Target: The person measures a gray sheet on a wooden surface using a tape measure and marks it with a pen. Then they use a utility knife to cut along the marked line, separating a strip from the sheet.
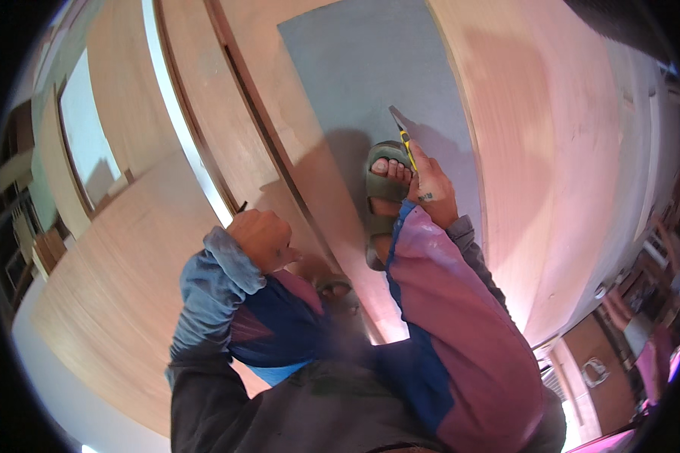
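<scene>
The gray panel offers room beyond the obstructing sandaled foot.

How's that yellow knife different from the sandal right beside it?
The knife is slim and partly yellow; the sandal is wider and dull dark green. The knife is held in the right hand, while the sandal is worn on a foot. Both point toward the top of the picture.
</scene>
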{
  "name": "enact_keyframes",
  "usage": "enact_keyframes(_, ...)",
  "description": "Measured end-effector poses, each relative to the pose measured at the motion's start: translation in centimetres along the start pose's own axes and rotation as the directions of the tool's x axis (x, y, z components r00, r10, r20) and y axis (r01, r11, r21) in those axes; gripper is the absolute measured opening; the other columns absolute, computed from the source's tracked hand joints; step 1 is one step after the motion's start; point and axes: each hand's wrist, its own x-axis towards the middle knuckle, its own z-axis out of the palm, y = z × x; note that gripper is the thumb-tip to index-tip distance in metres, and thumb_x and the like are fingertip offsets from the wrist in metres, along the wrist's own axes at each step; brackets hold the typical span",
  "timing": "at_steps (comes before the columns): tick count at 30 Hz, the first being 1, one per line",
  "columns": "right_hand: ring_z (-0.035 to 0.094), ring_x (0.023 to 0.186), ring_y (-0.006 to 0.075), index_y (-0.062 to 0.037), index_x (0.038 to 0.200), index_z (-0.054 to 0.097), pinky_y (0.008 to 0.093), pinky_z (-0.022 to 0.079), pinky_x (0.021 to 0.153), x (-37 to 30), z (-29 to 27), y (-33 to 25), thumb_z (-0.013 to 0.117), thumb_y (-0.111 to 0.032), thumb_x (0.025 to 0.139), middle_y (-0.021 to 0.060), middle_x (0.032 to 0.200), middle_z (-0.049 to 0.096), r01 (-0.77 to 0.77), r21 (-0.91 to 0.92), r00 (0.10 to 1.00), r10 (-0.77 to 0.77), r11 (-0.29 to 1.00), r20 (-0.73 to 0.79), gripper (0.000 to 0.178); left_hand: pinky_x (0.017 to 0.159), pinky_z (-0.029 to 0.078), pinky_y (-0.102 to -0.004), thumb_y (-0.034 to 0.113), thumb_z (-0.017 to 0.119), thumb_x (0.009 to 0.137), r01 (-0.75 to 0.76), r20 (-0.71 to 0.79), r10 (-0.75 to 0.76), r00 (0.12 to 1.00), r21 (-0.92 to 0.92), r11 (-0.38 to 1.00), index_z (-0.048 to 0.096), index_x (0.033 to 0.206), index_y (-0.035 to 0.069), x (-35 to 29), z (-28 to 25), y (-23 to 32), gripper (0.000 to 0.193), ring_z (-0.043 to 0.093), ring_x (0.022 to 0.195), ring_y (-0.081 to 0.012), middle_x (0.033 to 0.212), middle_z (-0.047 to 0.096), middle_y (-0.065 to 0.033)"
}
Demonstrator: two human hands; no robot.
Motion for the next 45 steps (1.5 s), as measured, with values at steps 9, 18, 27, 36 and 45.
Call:
enact_keyframes(9,0.065,0.091,0.0393,-0.0111,0.149,0.042,0.0461,0.054,0.078,0.2,0.5,0.9,0.055,-0.005,0.090,0.0208,0.107,0.061,0.063,-0.017,0.998,-0.063,0.998,0.011,0.060,0.065,0.055,-0.0469,0.027,0.074,0.078,-0.065,-0.028,0.066,0.997,0.009,0.998,0.065,0.097,0.003,-2.3,1.5,1.1,0.032,0.069,0.074,-0.0385,0.074,0.068,-0.0169)
enact_keyframes(18,0.065,0.096,0.0396,-0.0103,0.150,0.040,0.0437,0.053,0.081,0.4,0.2,-0.4,0.052,-0.004,0.090,0.0220,0.111,0.060,0.025,-0.086,0.998,-0.019,0.996,0.063,0.061,0.057,0.056,-0.0420,0.017,0.066,0.080,-0.071,0.027,0.078,0.997,-0.188,0.980,0.072,0.077,0.004,-5.8,6.2,9.0,0.015,0.072,0.069,-0.0295,0.072,0.070,-0.0146)
enact_keyframes(27,0.063,0.109,0.0408,-0.0042,0.145,0.044,0.0419,0.051,0.095,0.1,0.9,-1.4,0.050,0.002,0.088,0.0240,0.124,0.061,0.095,0.100,0.984,-0.109,0.990,0.138,0.057,0.057,0.056,-0.0398,0.016,0.065,0.083,-0.075,0.119,0.090,0.989,-0.127,0.989,0.074,0.077,0.003,-5.6,7.9,8.4,0.017,0.072,0.069,-0.0279,0.074,0.071,-0.0135)
enact_keyframes(36,0.059,0.112,0.0436,-0.0119,0.143,0.049,0.0526,0.047,0.098,-1.2,11.8,4.2,0.056,-0.028,0.087,0.0213,0.130,0.059,0.216,-0.475,0.953,-0.289,0.853,-0.085,0.058,0.060,0.057,-0.0396,0.018,0.064,0.085,-0.180,0.094,0.184,0.978,-0.053,0.982,0.074,0.077,0.004,-5.7,7.6,8.4,0.019,0.073,0.073,-0.0278,0.076,0.072,-0.0139)
enact_keyframes(45,0.053,0.121,0.0445,-0.0092,0.146,0.046,0.0567,0.039,0.106,-2.4,12.5,4.3,0.056,-0.034,0.089,0.0225,0.136,0.054,0.156,-0.540,0.972,-0.225,0.827,-0.065,0.063,0.062,0.058,-0.0378,0.016,0.065,0.080,-0.112,0.049,0.110,0.993,0.031,0.993,0.076,0.077,0.007,-5.9,7.5,8.7,0.015,0.073,0.073,-0.0266,0.077,0.073,-0.0123)
